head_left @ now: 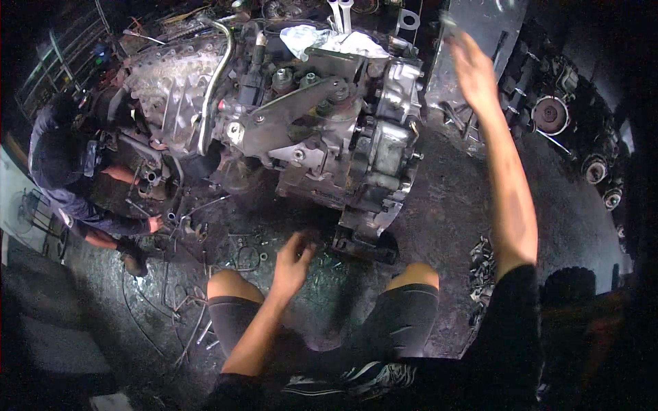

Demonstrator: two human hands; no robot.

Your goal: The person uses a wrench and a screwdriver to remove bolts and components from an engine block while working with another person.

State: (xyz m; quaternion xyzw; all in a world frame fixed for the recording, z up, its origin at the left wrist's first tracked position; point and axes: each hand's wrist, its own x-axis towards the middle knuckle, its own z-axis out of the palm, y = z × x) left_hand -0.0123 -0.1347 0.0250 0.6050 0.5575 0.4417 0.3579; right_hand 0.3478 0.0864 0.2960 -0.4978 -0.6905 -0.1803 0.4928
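Observation:
A large engine (295, 130) with a bright metal housing (391, 151) at its right end stands on the floor in front of me. My left hand (293, 266) is below it, over the floor between my knees. Its fingers are loosely bent, the thumb is apart from them, and I see nothing held. My right hand (473, 72) reaches far forward past the engine's right end, over a grey metal sheet (473, 48). Its fingers are stretched out and blurred. A pale smear lies at the fingertips, too blurred to make out.
At the left, a person in dark clothes (58, 151) crouches by the engine, hands among loose parts. Cables (168, 294) and small hardware (247, 253) lie on the floor. A white cloth (305, 41) rests behind the engine. Round parts (550, 114) stand at the right.

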